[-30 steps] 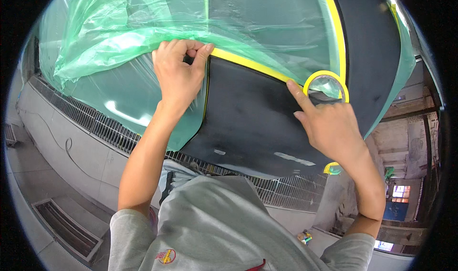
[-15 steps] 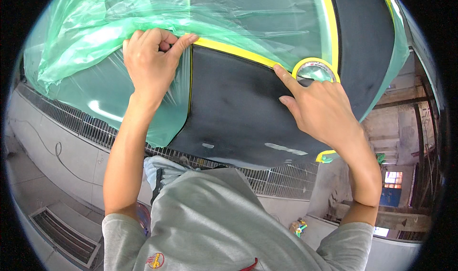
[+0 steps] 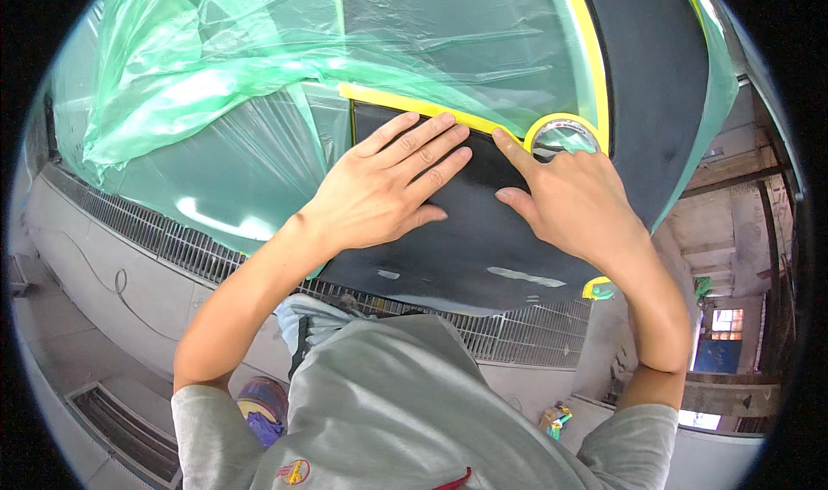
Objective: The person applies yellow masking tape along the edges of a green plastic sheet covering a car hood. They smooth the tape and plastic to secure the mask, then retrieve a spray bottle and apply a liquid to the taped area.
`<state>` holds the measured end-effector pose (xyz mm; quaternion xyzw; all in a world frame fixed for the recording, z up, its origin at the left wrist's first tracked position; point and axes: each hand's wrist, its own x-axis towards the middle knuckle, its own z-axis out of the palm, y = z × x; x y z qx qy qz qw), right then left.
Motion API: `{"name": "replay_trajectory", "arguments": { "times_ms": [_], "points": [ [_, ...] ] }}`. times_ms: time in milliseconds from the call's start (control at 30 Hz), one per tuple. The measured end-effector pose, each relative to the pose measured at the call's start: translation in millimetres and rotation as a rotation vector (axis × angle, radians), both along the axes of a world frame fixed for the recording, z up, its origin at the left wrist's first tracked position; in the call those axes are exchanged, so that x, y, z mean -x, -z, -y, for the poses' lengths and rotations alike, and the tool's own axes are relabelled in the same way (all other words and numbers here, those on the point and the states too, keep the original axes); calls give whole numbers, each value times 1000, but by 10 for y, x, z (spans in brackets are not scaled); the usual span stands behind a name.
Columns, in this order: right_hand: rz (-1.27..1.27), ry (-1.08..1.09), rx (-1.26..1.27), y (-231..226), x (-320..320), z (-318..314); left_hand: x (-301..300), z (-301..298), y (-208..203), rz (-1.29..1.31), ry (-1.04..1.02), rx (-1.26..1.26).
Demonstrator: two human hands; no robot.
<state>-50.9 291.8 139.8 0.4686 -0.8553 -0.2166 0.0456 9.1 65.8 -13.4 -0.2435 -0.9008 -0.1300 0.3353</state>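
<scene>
From afar I see a curved matte-black panel (image 3: 474, 218) above grey flooring (image 3: 164, 296), the spread left hand (image 3: 384, 188) on its yellow tape strip (image 3: 379, 98), the right hand (image 3: 582, 198) gripping the yellow ring-shaped roll (image 3: 559, 119) at its end, and a round tub-like thing (image 3: 264, 392), contents unclear.

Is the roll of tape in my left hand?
No, the tape roll is at the right hand, while the left hand lies apart from it.

I have room over the dark panel (image 3: 479, 227) between the left hand (image 3: 379, 188) and right hand (image 3: 578, 201). Beyond the right hand, the tape roll (image 3: 561, 117) obstructs me; bunched green film (image 3: 198, 93) crowds the upper left.
</scene>
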Motion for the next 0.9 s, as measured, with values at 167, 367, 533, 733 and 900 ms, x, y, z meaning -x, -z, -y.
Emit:
{"name": "replay_trajectory", "arguments": {
  "times_ms": [167, 367, 533, 733, 900],
  "points": [
    [2, 9, 9, 28, -5, -6, -137, 372, 94, 95, -214, 115],
    [30, -4, 55, 83, 8, -80, -249, 149, 97, 84, -425, -102],
    [37, -53, 117, 175, 69, -111, 51, -407, -36, 94, -35, -21],
    [-63, -131, 88, 204, 38, -430, 116, -499, -38, 91, -86, -13],
    [-136, -29, -46, -119, 118, -1069, 115, -599, 45, 79, -136, -21]
  ]
}}
